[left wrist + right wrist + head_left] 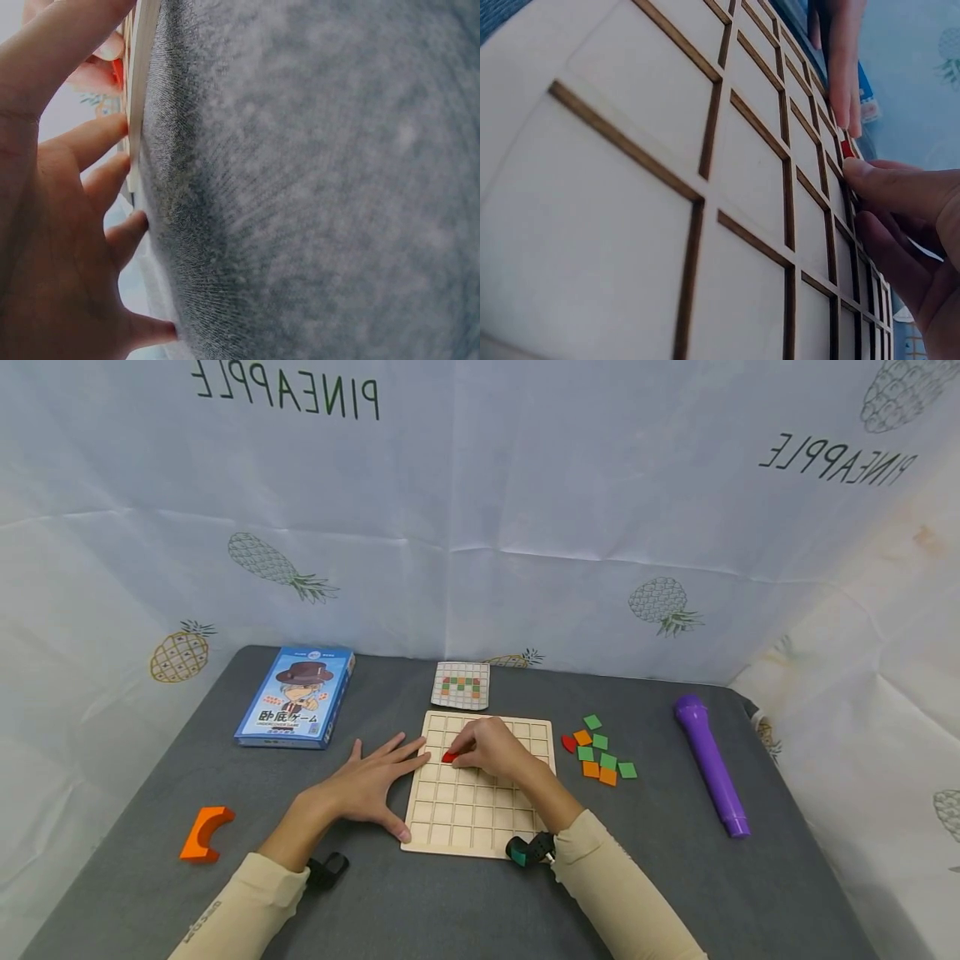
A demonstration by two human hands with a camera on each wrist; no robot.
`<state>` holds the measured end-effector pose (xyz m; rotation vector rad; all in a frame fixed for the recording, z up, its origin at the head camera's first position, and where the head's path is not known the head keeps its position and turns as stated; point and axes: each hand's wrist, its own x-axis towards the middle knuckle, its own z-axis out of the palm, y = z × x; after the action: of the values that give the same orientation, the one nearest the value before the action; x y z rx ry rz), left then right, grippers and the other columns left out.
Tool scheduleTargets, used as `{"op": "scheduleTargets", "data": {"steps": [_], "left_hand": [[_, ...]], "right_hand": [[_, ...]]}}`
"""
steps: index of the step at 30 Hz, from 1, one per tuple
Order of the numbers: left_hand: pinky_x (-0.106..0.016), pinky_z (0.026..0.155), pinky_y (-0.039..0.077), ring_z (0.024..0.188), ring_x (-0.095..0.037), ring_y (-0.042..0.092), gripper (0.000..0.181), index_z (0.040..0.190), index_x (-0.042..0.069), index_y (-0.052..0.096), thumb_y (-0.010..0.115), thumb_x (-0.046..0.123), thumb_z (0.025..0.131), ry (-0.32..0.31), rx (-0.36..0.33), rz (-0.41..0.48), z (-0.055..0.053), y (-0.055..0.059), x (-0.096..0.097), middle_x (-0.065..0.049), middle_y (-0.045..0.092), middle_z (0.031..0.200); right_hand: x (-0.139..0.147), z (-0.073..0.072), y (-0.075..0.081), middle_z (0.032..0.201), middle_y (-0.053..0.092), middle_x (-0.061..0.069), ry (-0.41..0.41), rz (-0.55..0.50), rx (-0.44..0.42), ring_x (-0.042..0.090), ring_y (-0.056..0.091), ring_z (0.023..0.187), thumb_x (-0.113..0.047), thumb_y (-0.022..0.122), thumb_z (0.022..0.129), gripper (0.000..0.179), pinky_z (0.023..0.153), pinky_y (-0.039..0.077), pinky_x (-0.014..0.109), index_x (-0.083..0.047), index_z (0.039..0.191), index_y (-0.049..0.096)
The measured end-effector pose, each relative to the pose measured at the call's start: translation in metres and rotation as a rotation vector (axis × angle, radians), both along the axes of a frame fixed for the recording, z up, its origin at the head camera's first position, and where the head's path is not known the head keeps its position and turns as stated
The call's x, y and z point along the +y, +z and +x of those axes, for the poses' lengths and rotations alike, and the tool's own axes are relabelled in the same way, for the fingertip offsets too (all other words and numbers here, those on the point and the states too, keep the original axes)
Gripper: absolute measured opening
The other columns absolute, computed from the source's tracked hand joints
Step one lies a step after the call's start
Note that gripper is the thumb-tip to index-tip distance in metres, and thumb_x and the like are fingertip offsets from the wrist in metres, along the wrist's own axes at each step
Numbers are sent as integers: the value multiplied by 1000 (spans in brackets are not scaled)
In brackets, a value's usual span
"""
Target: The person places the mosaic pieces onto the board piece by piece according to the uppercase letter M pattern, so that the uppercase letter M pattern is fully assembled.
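A wooden grid board (452, 817) lies flat on the dark cloth. My right hand (491, 748) pinches a small red tile (448, 757) between thumb and fingers over the board's upper left squares. In the right wrist view the same red tile (847, 148) shows at the thumb tip; whether it sits fully in a square cannot be told. My left hand (367, 783) spreads its fingers along the board's left side, with thumb and fingertips touching the edge. From the left wrist, its fingers (101, 142) look straight against the board's rim.
Right of the board lie several loose green tiles (608, 762), several orange tiles (591, 769) and a red tile (569, 743). Behind it rests a pattern card (461, 702). A blue game box (296, 697), an orange arch block (202, 837) and a purple microphone (710, 764) stand farther out.
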<state>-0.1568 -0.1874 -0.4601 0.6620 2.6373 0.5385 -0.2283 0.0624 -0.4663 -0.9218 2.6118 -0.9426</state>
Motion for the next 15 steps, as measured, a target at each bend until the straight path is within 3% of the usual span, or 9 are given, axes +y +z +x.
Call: {"op": "scheduleTargets", "data": {"steps": [15], "left_hand": [[-90, 108, 2, 161, -40, 10, 123, 161, 23, 34, 87, 70, 60, 2, 0, 1, 1, -1, 0, -1, 19, 174]], "right_hand": [[-2, 0, -2, 100, 78, 3, 2, -11, -6, 15, 69, 92, -14, 82, 86, 10, 77, 55, 23, -12, 96, 84]]}}
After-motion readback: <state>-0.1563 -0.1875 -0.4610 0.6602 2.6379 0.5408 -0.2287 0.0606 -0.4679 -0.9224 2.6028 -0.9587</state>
